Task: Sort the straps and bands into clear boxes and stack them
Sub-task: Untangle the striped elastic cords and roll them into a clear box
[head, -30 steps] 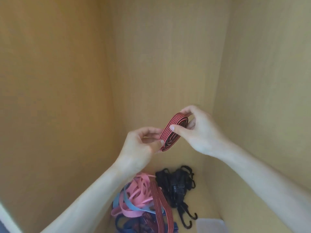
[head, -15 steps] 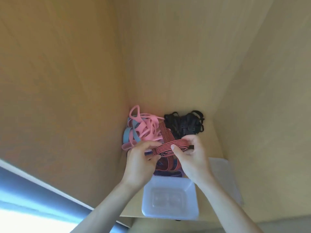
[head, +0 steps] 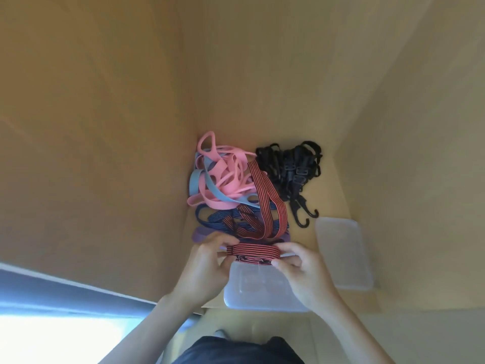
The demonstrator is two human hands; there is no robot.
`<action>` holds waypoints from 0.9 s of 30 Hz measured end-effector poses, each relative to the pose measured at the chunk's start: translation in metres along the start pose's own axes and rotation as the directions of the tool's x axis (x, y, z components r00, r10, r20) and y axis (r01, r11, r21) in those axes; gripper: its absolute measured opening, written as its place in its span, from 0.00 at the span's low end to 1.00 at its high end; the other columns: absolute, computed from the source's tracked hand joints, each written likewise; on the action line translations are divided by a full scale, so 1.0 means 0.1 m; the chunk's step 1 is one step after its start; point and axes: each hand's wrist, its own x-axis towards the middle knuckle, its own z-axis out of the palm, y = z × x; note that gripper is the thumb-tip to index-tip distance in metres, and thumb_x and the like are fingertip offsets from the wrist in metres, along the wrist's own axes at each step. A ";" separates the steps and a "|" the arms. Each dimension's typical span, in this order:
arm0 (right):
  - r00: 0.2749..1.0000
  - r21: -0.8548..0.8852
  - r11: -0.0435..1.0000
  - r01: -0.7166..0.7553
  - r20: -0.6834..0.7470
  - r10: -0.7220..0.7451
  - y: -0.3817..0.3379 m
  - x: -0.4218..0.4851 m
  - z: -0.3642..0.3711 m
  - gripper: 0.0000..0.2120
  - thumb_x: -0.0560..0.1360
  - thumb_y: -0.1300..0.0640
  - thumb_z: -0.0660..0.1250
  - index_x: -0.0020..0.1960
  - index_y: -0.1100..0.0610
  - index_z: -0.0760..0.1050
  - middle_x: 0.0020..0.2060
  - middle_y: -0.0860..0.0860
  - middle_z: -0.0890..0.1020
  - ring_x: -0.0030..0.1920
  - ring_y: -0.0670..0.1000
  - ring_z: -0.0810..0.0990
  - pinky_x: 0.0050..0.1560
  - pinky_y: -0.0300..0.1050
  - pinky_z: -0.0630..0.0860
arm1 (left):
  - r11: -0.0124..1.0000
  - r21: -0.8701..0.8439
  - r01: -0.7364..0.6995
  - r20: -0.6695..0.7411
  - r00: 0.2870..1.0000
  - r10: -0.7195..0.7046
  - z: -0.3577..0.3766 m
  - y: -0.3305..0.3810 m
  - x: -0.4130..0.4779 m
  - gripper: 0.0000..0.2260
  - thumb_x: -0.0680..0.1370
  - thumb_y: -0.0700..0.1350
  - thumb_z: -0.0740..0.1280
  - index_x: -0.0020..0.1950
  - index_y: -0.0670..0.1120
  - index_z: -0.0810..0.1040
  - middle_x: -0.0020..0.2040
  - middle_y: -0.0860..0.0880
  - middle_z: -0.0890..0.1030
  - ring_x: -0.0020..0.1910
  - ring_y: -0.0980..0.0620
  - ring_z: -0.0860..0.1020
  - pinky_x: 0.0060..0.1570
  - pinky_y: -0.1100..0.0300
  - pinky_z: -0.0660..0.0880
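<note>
A rolled red-and-black striped strap (head: 253, 252) is held flat between both hands, just above the far rim of a clear plastic box (head: 258, 290). My left hand (head: 207, 264) pinches its left end. My right hand (head: 301, 269) pinches its right end. Behind them lies a pile: pink bands (head: 223, 174), a light blue band (head: 195, 183), navy striped straps (head: 223, 222), a purple band (head: 200, 235) and another red striped strap (head: 265, 203). Black hooked straps (head: 291, 169) lie to the right of the pile.
A clear lid (head: 343, 256) lies right of the box on the wooden shelf (head: 328, 195). Wooden walls close in on the left, back and right. A blue and white surface (head: 52, 311) shows at lower left.
Both hands have come down with the rolled strap from in front of the back wall to just over the clear box. The view has tilted down, bringing the box and lid into sight.
</note>
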 end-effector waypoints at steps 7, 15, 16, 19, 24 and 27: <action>0.965 -0.489 0.833 0.258 0.179 -0.194 0.13 0.03 0.08 0.15 0.78 0.55 0.71 0.63 0.51 0.77 0.44 0.42 0.81 0.48 0.45 0.80 0.48 0.42 0.77 | 0.970 0.184 -0.159 0.131 0.982 0.136 -0.05 -0.07 0.01 0.13 0.74 0.31 0.68 0.56 0.44 0.82 0.53 0.51 0.82 0.53 0.52 0.80 0.55 0.59 0.76; 0.967 -0.621 0.744 0.247 0.206 -0.149 0.17 0.04 0.14 0.13 0.81 0.51 0.64 0.65 0.53 0.74 0.53 0.47 0.83 0.52 0.50 0.82 0.47 0.46 0.79 | 0.860 0.435 -0.268 0.165 0.962 0.216 0.08 -0.05 -0.02 0.21 0.60 0.26 0.77 0.50 0.42 0.85 0.49 0.47 0.84 0.57 0.44 0.82 0.50 0.57 0.80; 0.967 -0.630 0.736 0.249 0.210 -0.147 0.16 0.05 0.14 0.13 0.82 0.51 0.64 0.65 0.53 0.74 0.53 0.47 0.83 0.52 0.49 0.82 0.47 0.46 0.79 | 0.856 0.445 -0.264 0.155 0.964 0.216 0.09 -0.05 -0.01 0.22 0.58 0.26 0.77 0.49 0.42 0.85 0.48 0.47 0.84 0.55 0.43 0.83 0.49 0.58 0.80; 0.962 -0.651 0.709 0.270 0.221 -0.163 0.15 0.08 0.15 0.13 0.82 0.52 0.63 0.65 0.53 0.74 0.55 0.47 0.83 0.54 0.49 0.82 0.49 0.45 0.79 | 0.851 0.484 -0.205 0.185 0.974 0.129 0.10 -0.01 0.03 0.20 0.62 0.28 0.75 0.49 0.44 0.84 0.47 0.48 0.82 0.46 0.44 0.82 0.43 0.58 0.75; 0.956 -0.710 0.639 0.294 0.211 -0.206 0.17 0.06 0.16 0.13 0.82 0.53 0.64 0.64 0.55 0.75 0.59 0.49 0.81 0.60 0.51 0.79 0.56 0.44 0.77 | 0.839 0.531 -0.120 0.244 0.970 -0.015 0.12 0.06 0.10 0.13 0.73 0.30 0.65 0.54 0.43 0.78 0.67 0.51 0.69 0.46 0.48 0.73 0.40 0.52 0.73; 0.942 -0.754 0.575 0.317 0.180 -0.283 0.16 0.04 0.14 0.13 0.70 0.58 0.78 0.52 0.59 0.82 0.48 0.53 0.83 0.51 0.56 0.82 0.53 0.50 0.80 | 0.849 0.517 -0.110 0.269 0.962 -0.038 0.14 0.05 0.12 0.14 0.74 0.31 0.64 0.56 0.44 0.77 0.71 0.52 0.69 0.63 0.49 0.73 0.51 0.55 0.74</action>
